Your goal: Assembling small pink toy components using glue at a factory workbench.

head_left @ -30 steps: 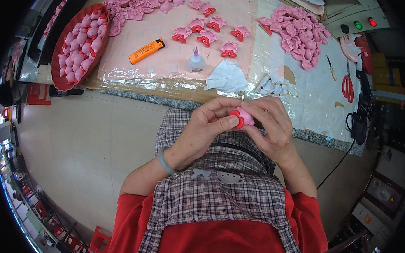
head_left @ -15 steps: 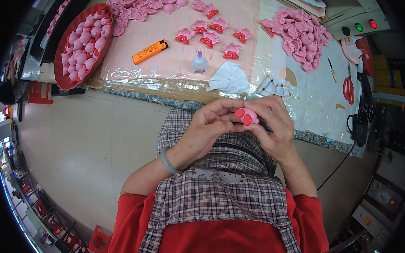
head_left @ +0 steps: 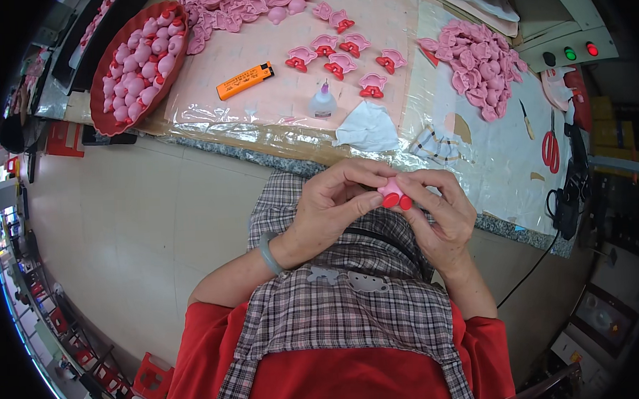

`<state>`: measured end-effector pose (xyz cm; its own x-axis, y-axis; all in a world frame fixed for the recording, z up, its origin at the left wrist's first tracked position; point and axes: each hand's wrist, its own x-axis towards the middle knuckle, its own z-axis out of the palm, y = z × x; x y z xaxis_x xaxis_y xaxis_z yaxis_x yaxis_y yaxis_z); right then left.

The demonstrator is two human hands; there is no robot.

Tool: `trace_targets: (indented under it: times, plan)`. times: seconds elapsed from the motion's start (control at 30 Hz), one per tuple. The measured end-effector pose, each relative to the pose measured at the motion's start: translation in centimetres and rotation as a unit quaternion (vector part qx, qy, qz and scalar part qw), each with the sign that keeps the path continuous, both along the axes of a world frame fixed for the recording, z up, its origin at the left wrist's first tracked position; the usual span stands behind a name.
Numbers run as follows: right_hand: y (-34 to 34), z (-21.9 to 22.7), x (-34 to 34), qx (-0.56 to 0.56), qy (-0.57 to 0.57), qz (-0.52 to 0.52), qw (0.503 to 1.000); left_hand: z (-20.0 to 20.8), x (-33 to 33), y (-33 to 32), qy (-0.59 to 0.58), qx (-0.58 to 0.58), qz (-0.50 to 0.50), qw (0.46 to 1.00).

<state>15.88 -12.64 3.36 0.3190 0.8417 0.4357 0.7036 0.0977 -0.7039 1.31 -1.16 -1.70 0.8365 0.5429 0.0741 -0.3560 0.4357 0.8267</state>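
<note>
Between the fingertips of both hands, just off the table's front edge, is a small pink toy figure (head_left: pixel 390 187) with two red oval feet. My left hand (head_left: pixel 334 199) pinches it from the left with thumb and forefinger. From the right, the fingers of my right hand (head_left: pixel 441 208) close on its other side, hiding part of the body. Beyond my hands lie a crumpled white cloth (head_left: pixel 368 127) and a small squeeze bottle (head_left: pixel 322 103) with a purple tip. Several pink-and-red pieces (head_left: pixel 341 64) are spread out behind the bottle.
A red scalloped basin (head_left: pixel 100 113) holds many round pink-and-red pieces at left. Loose pink pieces are heaped at the back (head_left: pixel 219 17) and right (head_left: pixel 481 71). An orange lighter (head_left: pixel 245 81), a small knife (head_left: pixel 527 123) and red-handled scissors (head_left: pixel 550 151) lie on the table.
The toy figure has tipped so its red feet point down toward me. My left fingers have come in closer against it, and my right hand has turned and shifted slightly.
</note>
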Motion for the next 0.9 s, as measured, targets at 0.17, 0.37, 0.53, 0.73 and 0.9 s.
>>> trace_targets:
  times: [0.17, 0.37, 0.53, 0.73, 0.9]
  plan:
    - [-0.4, -0.3, -0.6, -0.025, 0.019, -0.013, 0.999, -0.1, -0.3, -0.2, -0.006, 0.033, 0.019, 0.999]
    - [-0.9, -1.0, -1.3, -0.048, 0.023, -0.045, 0.998, -0.3, -0.4, -0.7, 0.042, 0.038, 0.03, 0.998]
    - [-0.9, -1.1, -1.5, -0.039, -0.001, -0.048, 0.998, -0.5, -0.3, -0.8, 0.054, 0.129, 0.066, 0.988]
    - [-0.9, -1.3, -1.8, -0.042, -0.013, -0.053, 0.998, -0.6, -0.5, -0.9, 0.06, 0.113, 0.067, 0.99]
    - [-0.8, -1.6, -1.7, -0.031, -0.019, -0.052, 0.998, -0.6, -0.4, -1.1, 0.057, 0.098, 0.071, 0.991]
